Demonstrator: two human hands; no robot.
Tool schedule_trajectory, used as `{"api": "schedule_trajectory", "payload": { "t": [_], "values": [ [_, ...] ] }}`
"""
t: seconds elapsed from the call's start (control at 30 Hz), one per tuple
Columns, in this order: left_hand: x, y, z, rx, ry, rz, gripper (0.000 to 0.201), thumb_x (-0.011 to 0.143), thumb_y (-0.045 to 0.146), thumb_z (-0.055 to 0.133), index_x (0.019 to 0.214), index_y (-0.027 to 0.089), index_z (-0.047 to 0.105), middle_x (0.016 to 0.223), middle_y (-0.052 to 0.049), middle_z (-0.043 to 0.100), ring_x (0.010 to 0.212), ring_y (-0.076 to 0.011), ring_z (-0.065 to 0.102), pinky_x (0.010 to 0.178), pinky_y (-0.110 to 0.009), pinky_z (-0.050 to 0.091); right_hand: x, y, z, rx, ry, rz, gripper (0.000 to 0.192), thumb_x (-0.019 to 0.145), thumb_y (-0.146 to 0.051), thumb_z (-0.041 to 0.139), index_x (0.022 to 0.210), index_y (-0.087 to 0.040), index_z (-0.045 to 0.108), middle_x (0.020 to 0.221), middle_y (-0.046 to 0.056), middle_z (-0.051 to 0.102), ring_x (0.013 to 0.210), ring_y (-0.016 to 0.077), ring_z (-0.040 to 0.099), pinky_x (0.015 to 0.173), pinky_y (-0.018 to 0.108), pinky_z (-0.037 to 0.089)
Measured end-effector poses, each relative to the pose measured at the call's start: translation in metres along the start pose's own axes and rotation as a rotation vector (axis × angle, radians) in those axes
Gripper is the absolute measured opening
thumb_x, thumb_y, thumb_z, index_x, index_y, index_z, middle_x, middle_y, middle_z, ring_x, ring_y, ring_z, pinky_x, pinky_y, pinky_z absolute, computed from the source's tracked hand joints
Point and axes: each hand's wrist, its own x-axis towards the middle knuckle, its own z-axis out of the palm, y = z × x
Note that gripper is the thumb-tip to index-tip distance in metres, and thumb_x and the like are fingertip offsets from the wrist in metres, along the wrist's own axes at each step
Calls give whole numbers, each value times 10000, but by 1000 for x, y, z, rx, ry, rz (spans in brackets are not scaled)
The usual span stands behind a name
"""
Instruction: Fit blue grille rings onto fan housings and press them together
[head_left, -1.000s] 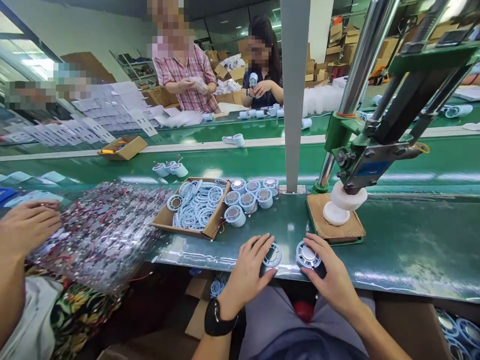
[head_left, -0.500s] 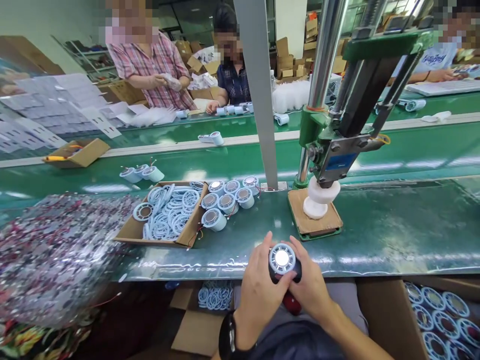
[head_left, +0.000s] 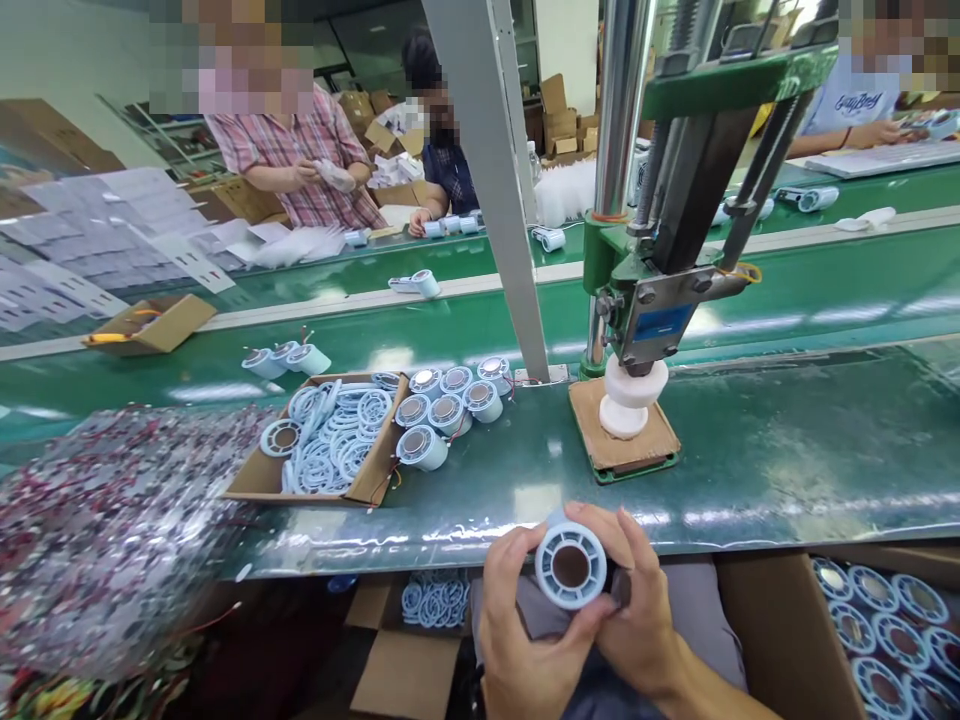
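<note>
My left hand [head_left: 517,615] and my right hand [head_left: 641,610] are closed around a light-blue round motor housing [head_left: 571,566], held over my lap just short of the bench edge. Its slotted ring and dark round centre face me. Thumbs press at its lower rim while the fingers wrap the sides. A small dark shape shows beside my right fingers, too hidden to name. Beyond my hands stands a green bench press [head_left: 667,300], its white round pressing head [head_left: 636,382] above a white disc [head_left: 624,418] on a brown board [head_left: 592,440].
Left on the bench, a carton [head_left: 375,482] holds light-blue rings [head_left: 337,440] beside several similar housings [head_left: 447,412]. Wired parts in clear plastic [head_left: 127,510] fill the far left. A box of housings [head_left: 900,640] stands lower right. Behind a grey post [head_left: 499,180], people work across the bench.
The housing has tilted, and its centre now looks dark instead of bright white. Both hands have shifted slightly lower and to the right, and the red object beneath them is out of sight.
</note>
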Motion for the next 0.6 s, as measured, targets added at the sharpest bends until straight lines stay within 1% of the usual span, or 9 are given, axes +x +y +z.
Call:
{"api": "schedule_trajectory", "payload": {
  "t": [0.03, 0.1, 0.13, 0.2, 0.27, 0.33, 0.4, 0.5, 0.6],
  "values": [
    [0, 2, -2, -27, 28, 13, 700, 838, 406, 806, 1407, 294, 412, 1228, -141, 654, 1176, -360, 645, 1004, -578, 546, 2, -4, -2, 14, 7, -11, 805, 966, -172, 595, 1621, -269, 136, 1214, 127, 758, 1118, 263, 746, 967, 475, 622],
    [5, 9, -4, -79, 139, 25, 669, 798, 437, 839, 1356, 326, 487, 1139, -94, 702, 1092, -343, 682, 969, -542, 571, 6, -9, -3, 29, 20, -15, 771, 1000, -231, 581, 1623, -270, 129, 1201, 124, 763, 1127, 260, 741, 961, 472, 626],
    [9, 14, -5, -100, 170, 35, 658, 791, 457, 842, 1344, 331, 509, 1108, -80, 714, 1055, -335, 694, 947, -528, 584, 7, -10, -4, 31, 27, -21, 757, 1010, -250, 575, 1623, -268, 131, 1193, 125, 766, 1126, 258, 740, 956, 471, 628],
    [17, 24, -5, -120, 233, 73, 623, 776, 492, 847, 1299, 303, 567, 1049, -70, 726, 976, -307, 711, 888, -488, 610, 8, -10, -4, 37, 45, -51, 735, 1020, -260, 570, 1622, -246, 150, 1176, 132, 770, 1124, 252, 738, 946, 467, 632],
    [24, 32, -6, -123, 284, 133, 589, 771, 504, 850, 1246, 246, 617, 1011, -68, 724, 924, -267, 714, 852, -427, 623, 8, -9, -4, 55, 65, -92, 716, 1025, -251, 566, 1620, -210, 170, 1177, 146, 767, 1145, 242, 725, 955, 458, 628],
    [28, 37, -6, -123, 308, 183, 568, 780, 496, 848, 1222, 208, 638, 1009, -67, 718, 932, -232, 707, 868, -370, 616, 8, -9, -4, 76, 81, -120, 710, 1028, -236, 561, 1620, -194, 173, 1193, 153, 758, 1179, 230, 705, 974, 449, 619],
    [28, 39, -6, -127, 311, 192, 562, 794, 484, 841, 1231, 197, 634, 1026, -67, 713, 959, -213, 698, 894, -342, 605, 7, -8, -3, 93, 84, -117, 716, 1030, -237, 560, 1624, -204, 163, 1204, 152, 753, 1196, 223, 694, 982, 449, 614],
    [24, 38, -4, -128, 299, 158, 595, 791, 470, 849, 1259, 193, 609, 1046, -75, 718, 970, -218, 700, 901, -349, 605, 6, -9, -3, 86, 80, -86, 741, 1018, -241, 581, 1628, -223, 160, 1200, 151, 757, 1160, 231, 714, 961, 457, 624],
    [20, 36, 2, -112, 327, 121, 653, 785, 435, 864, 1315, 206, 560, 1062, -82, 729, 1007, -241, 703, 924, -385, 596, 6, -9, -3, 81, 96, -57, 785, 989, -219, 615, 1632, -227, 165, 1201, 153, 761, 1093, 243, 749, 932, 445, 640]
  ]
}}
